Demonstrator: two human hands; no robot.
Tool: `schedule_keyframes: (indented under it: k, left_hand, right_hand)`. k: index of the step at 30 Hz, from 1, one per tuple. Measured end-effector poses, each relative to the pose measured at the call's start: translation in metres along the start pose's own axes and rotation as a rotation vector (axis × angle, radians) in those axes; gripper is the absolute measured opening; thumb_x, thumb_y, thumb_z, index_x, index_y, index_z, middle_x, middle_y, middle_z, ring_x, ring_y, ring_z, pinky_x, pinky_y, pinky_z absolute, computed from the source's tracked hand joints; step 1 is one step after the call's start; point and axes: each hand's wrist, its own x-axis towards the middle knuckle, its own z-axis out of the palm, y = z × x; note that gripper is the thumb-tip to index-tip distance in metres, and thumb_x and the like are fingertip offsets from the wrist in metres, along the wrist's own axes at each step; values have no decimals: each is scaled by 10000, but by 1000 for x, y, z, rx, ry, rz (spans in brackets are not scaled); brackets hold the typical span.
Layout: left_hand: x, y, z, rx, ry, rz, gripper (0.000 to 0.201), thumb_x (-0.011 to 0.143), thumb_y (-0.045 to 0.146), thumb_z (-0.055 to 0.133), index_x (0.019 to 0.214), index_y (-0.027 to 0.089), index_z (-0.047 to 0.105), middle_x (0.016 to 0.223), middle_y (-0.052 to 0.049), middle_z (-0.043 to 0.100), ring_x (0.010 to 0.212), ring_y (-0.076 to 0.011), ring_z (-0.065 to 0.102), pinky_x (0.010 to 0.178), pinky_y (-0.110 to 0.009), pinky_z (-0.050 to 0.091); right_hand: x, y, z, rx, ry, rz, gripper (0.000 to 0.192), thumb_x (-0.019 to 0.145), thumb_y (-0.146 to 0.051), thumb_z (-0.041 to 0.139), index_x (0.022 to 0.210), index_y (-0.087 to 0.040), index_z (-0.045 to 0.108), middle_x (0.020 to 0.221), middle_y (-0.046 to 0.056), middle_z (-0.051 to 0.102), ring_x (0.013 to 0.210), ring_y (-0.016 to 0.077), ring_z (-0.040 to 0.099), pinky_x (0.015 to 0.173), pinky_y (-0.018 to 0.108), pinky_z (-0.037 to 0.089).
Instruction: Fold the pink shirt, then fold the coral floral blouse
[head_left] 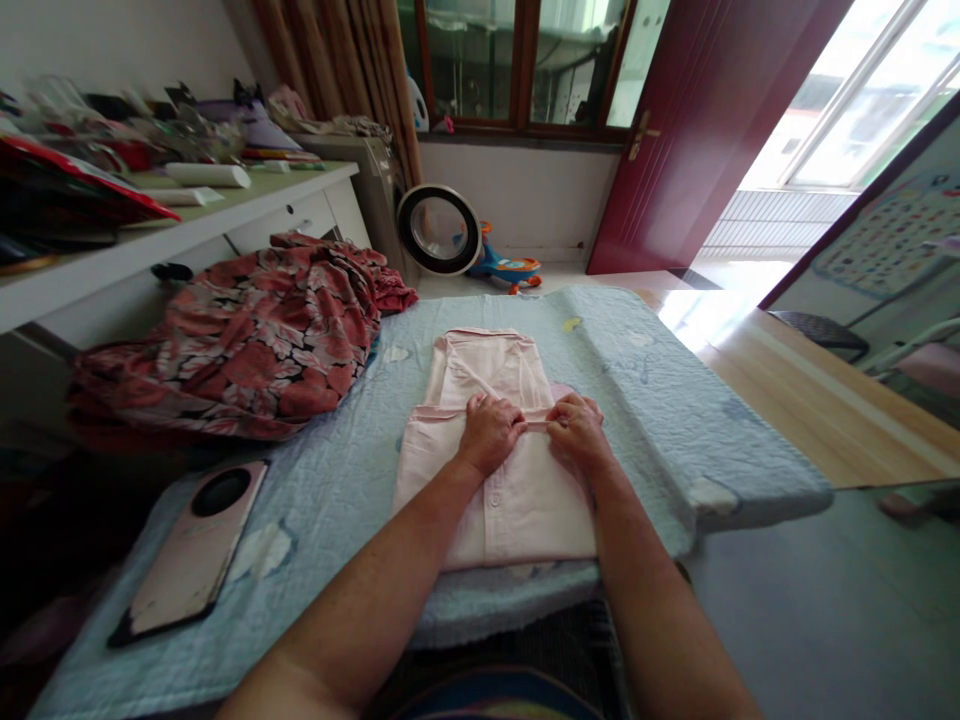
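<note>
A pale pink button shirt [525,500] lies partly folded on a light blue quilted cover [337,500]. Its near part is flat, with a button placket running down the middle. The far part is narrower, its sides turned inward. Across the shirt's middle runs a folded edge, which my left hand [492,432] pinches just left of the placket. My right hand [579,428] grips the same edge on the right, fingers curled on the cloth. The fingertips of both hands are partly hidden in the fabric.
A heap of red floral cloth [277,340] lies at the left, with a pink phone-shaped object [199,545] nearer me. Behind stand a cluttered white cabinet [292,215], a washing machine with its round door [439,230] open, and a blue ride-on toy [506,265].
</note>
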Motion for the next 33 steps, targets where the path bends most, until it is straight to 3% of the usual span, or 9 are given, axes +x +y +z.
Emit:
schedule_keyframes:
  k: [3,8,13,17,20,24,28,30,33]
  left_hand:
    - [0,0,0,1,4,1,147,916,320,605,872,221,704,956,-46,704,996,-233,562,1043,-469,254]
    - [-1,-1,1,-17,63,-24,129,888,270,589,956,237,693,985,-43,694,1006,-239,556,1018,-437,299]
    - [-2,0,2,-35,133,-64,317,792,132,573,1077,245,655,1010,-36,680,1014,-241,551,1037,-425,308]
    - [-2,0,1,-28,219,-115,315,805,134,555,1088,235,649,1068,-58,648,1059,-255,527,1024,-417,333]
    - [-3,1,-2,-17,270,-150,275,789,111,558,1016,224,664,1082,-67,621,1059,-246,516,1000,-401,354]
    - [-4,2,-4,14,180,-72,195,805,129,565,901,239,695,1013,-52,626,1022,-235,522,944,-398,373]
    - [-3,2,-1,79,85,-88,177,842,195,565,912,236,723,978,-61,636,986,-246,530,892,-413,384]
    - [-2,1,1,107,65,-118,185,848,207,562,929,236,726,989,-66,639,990,-251,532,906,-423,378]
    - [-1,2,1,130,87,-159,191,854,231,570,971,245,721,1043,-66,636,1037,-256,526,1002,-452,329]
  right_hand:
    - [1,-1,0,0,1,35,168,704,-133,563,686,-211,711,851,45,648,927,224,504,890,366,320]
    - [1,0,-5,30,59,131,279,712,-101,513,859,-212,723,1034,65,631,1061,249,491,916,368,343]
    - [0,-3,-5,74,33,123,225,730,-164,546,832,-226,737,1081,57,626,1108,260,479,968,403,332]
    - [0,-6,1,79,4,123,144,775,-261,594,765,-229,733,1159,42,634,1133,268,471,973,421,321]
    - [0,-6,3,55,54,163,153,809,-269,581,793,-227,727,1122,57,647,1116,274,478,959,421,337]
    - [-1,-8,1,46,140,132,204,803,-183,548,877,-231,731,1162,73,633,1159,283,458,976,433,336]
    - [-4,-11,3,43,44,-17,241,745,-106,543,755,-250,736,1214,32,617,1214,259,434,1035,420,296]
    - [-5,-11,5,13,-1,-10,238,737,-109,550,757,-252,740,1171,35,632,1183,258,453,1021,415,308]
    - [-3,-8,5,-23,62,77,269,751,-116,529,877,-228,740,1113,71,651,1112,261,497,975,396,354]
